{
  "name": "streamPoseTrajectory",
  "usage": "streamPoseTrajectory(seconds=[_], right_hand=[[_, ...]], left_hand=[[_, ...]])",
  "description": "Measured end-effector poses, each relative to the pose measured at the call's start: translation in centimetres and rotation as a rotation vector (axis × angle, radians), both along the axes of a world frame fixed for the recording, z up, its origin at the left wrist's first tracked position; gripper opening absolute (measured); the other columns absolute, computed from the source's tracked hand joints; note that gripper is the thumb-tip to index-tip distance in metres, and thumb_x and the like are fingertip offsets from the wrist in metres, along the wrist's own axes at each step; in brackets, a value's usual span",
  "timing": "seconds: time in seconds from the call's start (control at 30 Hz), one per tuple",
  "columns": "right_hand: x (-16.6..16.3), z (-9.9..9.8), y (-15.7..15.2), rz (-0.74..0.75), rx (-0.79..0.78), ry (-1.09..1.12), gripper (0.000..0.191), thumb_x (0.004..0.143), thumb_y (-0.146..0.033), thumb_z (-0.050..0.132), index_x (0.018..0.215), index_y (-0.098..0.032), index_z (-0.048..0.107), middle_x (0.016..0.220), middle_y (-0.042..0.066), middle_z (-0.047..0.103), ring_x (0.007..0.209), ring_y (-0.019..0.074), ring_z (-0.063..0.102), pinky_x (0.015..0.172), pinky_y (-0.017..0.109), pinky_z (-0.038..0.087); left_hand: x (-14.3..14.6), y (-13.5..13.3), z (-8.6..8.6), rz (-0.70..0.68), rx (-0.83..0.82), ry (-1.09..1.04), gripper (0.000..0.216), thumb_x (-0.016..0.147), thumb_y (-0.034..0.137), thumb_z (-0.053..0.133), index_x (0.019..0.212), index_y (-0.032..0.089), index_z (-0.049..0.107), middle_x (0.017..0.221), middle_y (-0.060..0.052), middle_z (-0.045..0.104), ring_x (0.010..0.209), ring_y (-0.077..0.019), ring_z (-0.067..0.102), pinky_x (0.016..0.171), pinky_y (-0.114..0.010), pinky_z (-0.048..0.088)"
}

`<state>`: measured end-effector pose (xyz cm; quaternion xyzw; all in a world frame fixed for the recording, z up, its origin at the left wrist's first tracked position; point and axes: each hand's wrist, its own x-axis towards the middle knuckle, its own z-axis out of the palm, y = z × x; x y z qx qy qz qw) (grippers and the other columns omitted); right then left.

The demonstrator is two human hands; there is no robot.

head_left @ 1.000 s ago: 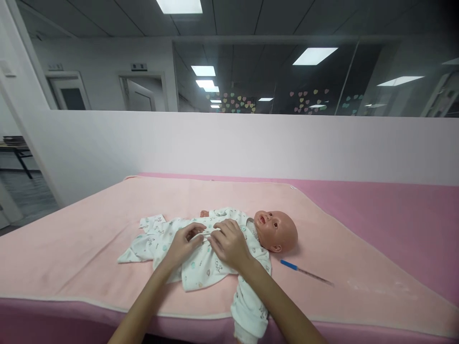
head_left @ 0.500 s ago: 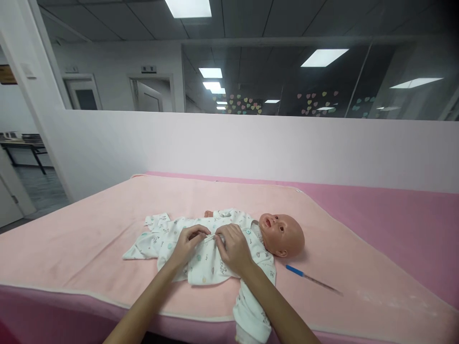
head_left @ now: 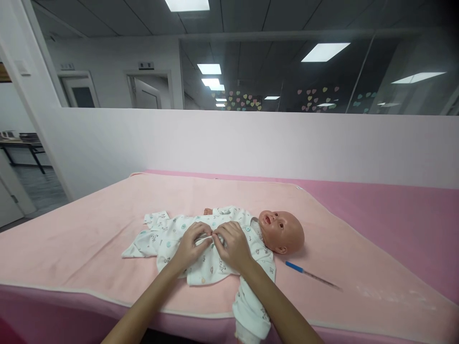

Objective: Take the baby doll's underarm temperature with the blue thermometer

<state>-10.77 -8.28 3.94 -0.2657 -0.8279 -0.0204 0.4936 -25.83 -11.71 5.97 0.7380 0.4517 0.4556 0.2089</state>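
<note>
Baby doll (head_left: 281, 231) is lying on its back on a pale pink blanket (head_left: 89, 239), head pointing to the right and face up, roughly in the middle of the blanket. It's dressed in a white onesie (head_left: 165, 239) with little printed patterns. One sleeve hangs down over the near edge, right next to the person's right forearm.

Both hands are on the doll's chest and meet in the middle. The left hand (head_left: 190, 246) has its fingers curled in, with the tips pinching the onesie fabric at the front opening. The right hand (head_left: 233, 246) does the same from the other side, fingers bunched together and nipping the cloth, knuckles up. The fingertips of both hands are basically touching. I honestly can't tell if it's a tie or a snap they've got, it's too small.

A thin stick with a blue end (head_left: 311, 274) lies on the blanket just beside the doll's head, on the near right. The darker pink bed surface (head_left: 394, 224) shows under the blanket, with a low white partition (head_left: 251, 143) behind it.
</note>
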Motion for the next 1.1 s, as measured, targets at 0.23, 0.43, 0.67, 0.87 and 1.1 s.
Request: streamPoseTrajectory(seconds=[0.23, 0.43, 0.67, 0.87, 1.1], right_hand=[[0.1, -0.1, 0.1, 0.024, -0.003, 0.007, 0.005, 0.075, -0.016, 0.047, 0.071, -0.019, 0.048, 0.070, 0.002, 0.054, 0.069, 0.0151, 0.047, 0.069, 0.030, 0.037], [0.2, -0.3, 0.2, -0.006, -0.003, -0.007, 0.008, 0.070, -0.014, 0.047, 0.065, -0.019, 0.043, 0.066, 0.001, 0.050, 0.066, 0.0140, 0.044, 0.067, 0.028, 0.035], [0.3, -0.2, 0.2, 0.010, -0.029, -0.003, 0.005, 0.072, -0.015, 0.048, 0.068, -0.019, 0.048, 0.068, 0.001, 0.052, 0.068, 0.0144, 0.046, 0.069, 0.029, 0.036], [0.3, -0.2, 0.1, 0.014, -0.042, -0.003, 0.008, 0.072, -0.013, 0.047, 0.068, -0.018, 0.051, 0.070, 0.002, 0.054, 0.070, 0.0152, 0.047, 0.070, 0.029, 0.037], [0.5, 0.4, -0.4, -0.016, -0.050, -0.045, 0.009, 0.074, -0.016, 0.046, 0.070, -0.018, 0.053, 0.073, 0.004, 0.055, 0.072, 0.0166, 0.048, 0.072, 0.031, 0.037]], left_hand=[[-1.0, 0.3, -0.2, -0.102, -0.100, -0.127, 0.020, 0.077, 0.028, 0.050, 0.061, 0.016, 0.047, 0.093, -0.006, 0.053, 0.089, -0.0189, 0.049, 0.075, -0.027, 0.038], [-0.2, 0.2, -0.7, 0.019, 0.086, 0.120, 0.021, 0.077, 0.026, 0.047, 0.059, 0.018, 0.038, 0.074, -0.003, 0.052, 0.077, -0.0171, 0.047, 0.073, -0.029, 0.037], [0.3, 0.0, -1.1, 0.123, 0.229, 0.356, 0.011, 0.068, 0.019, 0.045, 0.078, 0.019, 0.043, 0.076, -0.001, 0.050, 0.074, -0.0168, 0.045, 0.070, -0.030, 0.037], [0.5, -0.1, -1.2, 0.153, 0.254, 0.418, 0.021, 0.063, 0.014, 0.045, 0.083, 0.019, 0.043, 0.078, -0.002, 0.050, 0.076, -0.0177, 0.045, 0.071, -0.032, 0.038], [0.4, 0.1, -1.7, 0.159, 0.225, 0.271, 0.021, 0.064, 0.012, 0.045, 0.084, 0.019, 0.044, 0.080, -0.001, 0.052, 0.077, -0.0164, 0.048, 0.073, -0.030, 0.040]])
